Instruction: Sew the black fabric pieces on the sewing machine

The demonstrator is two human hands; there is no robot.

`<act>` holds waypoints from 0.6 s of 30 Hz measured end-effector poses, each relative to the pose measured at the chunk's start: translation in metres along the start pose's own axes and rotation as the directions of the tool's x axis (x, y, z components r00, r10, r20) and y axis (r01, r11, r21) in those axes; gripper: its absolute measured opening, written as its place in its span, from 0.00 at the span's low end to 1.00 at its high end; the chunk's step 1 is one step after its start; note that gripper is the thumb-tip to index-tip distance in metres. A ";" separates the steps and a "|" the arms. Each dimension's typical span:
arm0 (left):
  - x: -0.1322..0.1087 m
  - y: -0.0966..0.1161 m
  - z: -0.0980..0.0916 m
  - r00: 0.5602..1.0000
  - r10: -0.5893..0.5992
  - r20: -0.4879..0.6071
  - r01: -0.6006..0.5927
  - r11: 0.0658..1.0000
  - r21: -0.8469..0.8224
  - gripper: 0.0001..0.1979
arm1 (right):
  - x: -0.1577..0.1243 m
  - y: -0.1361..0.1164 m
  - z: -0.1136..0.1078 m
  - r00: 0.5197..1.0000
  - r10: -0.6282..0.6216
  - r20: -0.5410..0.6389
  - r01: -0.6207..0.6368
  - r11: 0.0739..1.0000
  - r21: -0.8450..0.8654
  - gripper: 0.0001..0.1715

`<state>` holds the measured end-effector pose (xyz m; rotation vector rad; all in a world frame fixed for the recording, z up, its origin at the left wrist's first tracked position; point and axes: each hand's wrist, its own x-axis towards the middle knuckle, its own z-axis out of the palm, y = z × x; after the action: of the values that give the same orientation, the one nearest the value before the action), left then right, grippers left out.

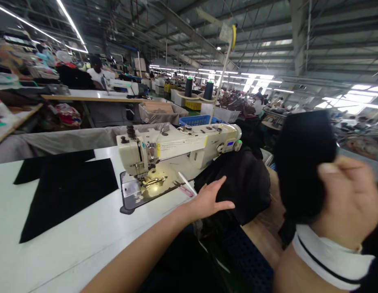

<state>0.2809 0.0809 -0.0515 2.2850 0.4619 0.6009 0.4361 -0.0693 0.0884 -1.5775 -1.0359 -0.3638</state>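
Observation:
My right hand (352,195), a white band at its wrist, pinches a black fabric piece (303,158) and holds it up at the right. My left hand (209,198) is stretched out with thumb and fingers apart, at the near edge of a black cloth heap (244,183); whether it touches the cloth I cannot tell. Left of that hand stands a white sewing machine (179,148). A pink-handled tool (185,190) and a white stick-like thing (186,182) lie on its bed. Flat black fabric pieces (69,195) lie on the white table (94,248) at the left.
Behind the machine are a blue basket (201,120) and two dark thread cones (189,87) on a stand. A thin pole (221,77) rises there. A blue crate (250,256) sits low beside the table. A person (99,73) sits at another machine at the back left.

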 end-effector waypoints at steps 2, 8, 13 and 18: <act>-0.019 0.014 -0.024 0.976 0.058 -0.209 -0.099 0.977 -0.187 0.57 | -0.015 -0.015 0.012 0.931 0.098 0.350 -0.182 0.960 0.213 0.19; -0.100 0.070 -0.100 0.922 -0.109 -0.373 -0.075 0.892 -0.446 0.21 | -0.046 -0.034 0.061 0.392 0.007 0.920 -0.808 0.481 0.340 0.16; -0.145 0.099 -0.144 0.702 -0.395 -0.592 0.081 0.871 -0.485 0.10 | -0.077 -0.056 0.091 0.299 -0.114 0.947 -0.952 0.035 0.305 0.50; -0.171 0.100 -0.160 0.549 -0.406 -0.730 0.191 0.912 -0.364 0.08 | -0.129 -0.081 0.114 0.157 -0.286 0.945 -0.983 0.051 0.179 0.48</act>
<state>0.0679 0.0183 0.0731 1.5176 1.1192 1.4185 0.2668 -0.0233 0.0134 -0.5638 -0.9027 1.8319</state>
